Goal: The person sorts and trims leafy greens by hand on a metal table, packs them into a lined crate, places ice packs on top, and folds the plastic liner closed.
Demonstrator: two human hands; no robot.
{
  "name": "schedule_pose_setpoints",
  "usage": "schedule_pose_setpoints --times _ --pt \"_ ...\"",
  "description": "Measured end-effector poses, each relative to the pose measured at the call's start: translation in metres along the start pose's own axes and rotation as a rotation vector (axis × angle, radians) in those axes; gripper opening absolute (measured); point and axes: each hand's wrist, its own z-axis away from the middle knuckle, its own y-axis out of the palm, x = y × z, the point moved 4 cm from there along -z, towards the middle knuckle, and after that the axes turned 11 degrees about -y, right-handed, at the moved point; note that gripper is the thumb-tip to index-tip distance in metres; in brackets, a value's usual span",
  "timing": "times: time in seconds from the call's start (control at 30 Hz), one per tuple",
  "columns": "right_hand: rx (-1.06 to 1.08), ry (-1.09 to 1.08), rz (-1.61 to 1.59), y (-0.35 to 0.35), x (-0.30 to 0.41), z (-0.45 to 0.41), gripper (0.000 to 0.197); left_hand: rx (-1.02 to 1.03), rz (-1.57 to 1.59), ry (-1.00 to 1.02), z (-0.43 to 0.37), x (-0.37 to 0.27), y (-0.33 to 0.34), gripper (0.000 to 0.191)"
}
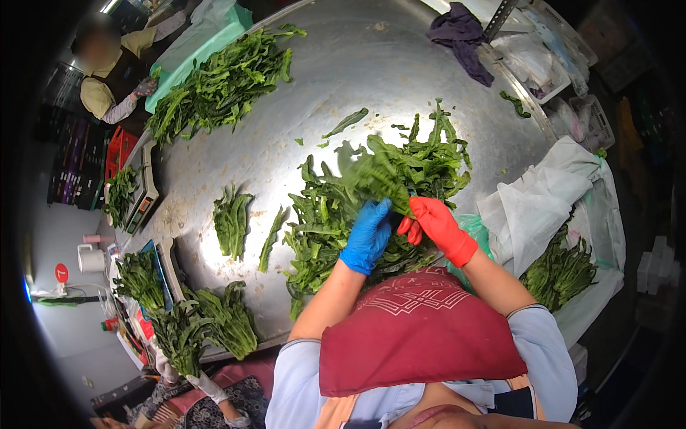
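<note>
My right hand [437, 228], in a red glove, grips the lower end of a long green leaf [394, 179] that is blurred by motion. My left hand [371, 233], in a blue glove, is curled close beside it; whether it too pinches the leaf is hidden. Both hands are over a loose pile of leafy greens [321, 214] spread on a metal table [278, 139]. More cut leaves [437, 139] lie just beyond my hands. A small bunch of leaves [231, 222] and a single leaf [271, 238] lie to the left.
A co-worker [115, 80] stands at the far left by another heap of greens [225, 80]. White-gloved hands [209, 387] hold a bunch at lower left, near two scales [142, 187]. On my right, a plastic-lined container [611, 214] holds greens. A purple cloth [458, 37] lies at the far edge.
</note>
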Motion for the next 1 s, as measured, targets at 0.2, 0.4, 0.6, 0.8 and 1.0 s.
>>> schedule_pose_setpoints --times 0.2,0.4,0.6,0.8,1.0 --pt "-0.217 -0.600 0.828 0.000 0.007 0.002 0.028 -0.131 -0.075 -0.016 0.000 0.003 -0.007 0.037" --pt "-0.274 -0.098 0.282 -0.006 -0.012 -0.001 0.029 -0.046 -0.024 -0.070 0.004 0.002 0.005 0.034" --pt "-0.423 -0.196 -0.211 -0.003 -0.016 -0.008 0.032 -0.124 -0.030 0.060 0.000 0.013 -0.002 0.046" --pt "-0.502 -0.347 -0.192 -0.003 -0.015 -0.003 0.030 -0.185 0.169 0.086 0.002 0.016 0.004 0.026" --pt "-0.508 -0.270 -0.193 0.004 -0.014 0.000 0.030 -0.281 0.125 0.065 0.012 0.017 0.007 0.023"
